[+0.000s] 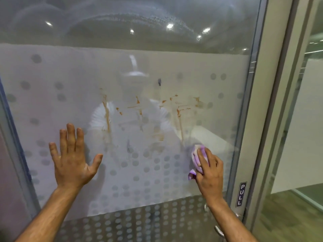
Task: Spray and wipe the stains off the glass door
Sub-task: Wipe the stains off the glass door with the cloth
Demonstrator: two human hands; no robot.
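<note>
The frosted glass door fills the view, patterned with grey dots. Orange-brown stains streak and drip across its middle, with a small dark mark above them. My left hand lies flat on the glass at lower left, fingers spread and straight. My right hand grips a bunched purple cloth and presses it to the glass at lower right, below the right-hand stains. No spray bottle is in view.
The door's metal frame runs down the right side with a dark "PULL" label. A metal handle shows near my right forearm. Another glass panel stands further right. A dark frame edge borders the left.
</note>
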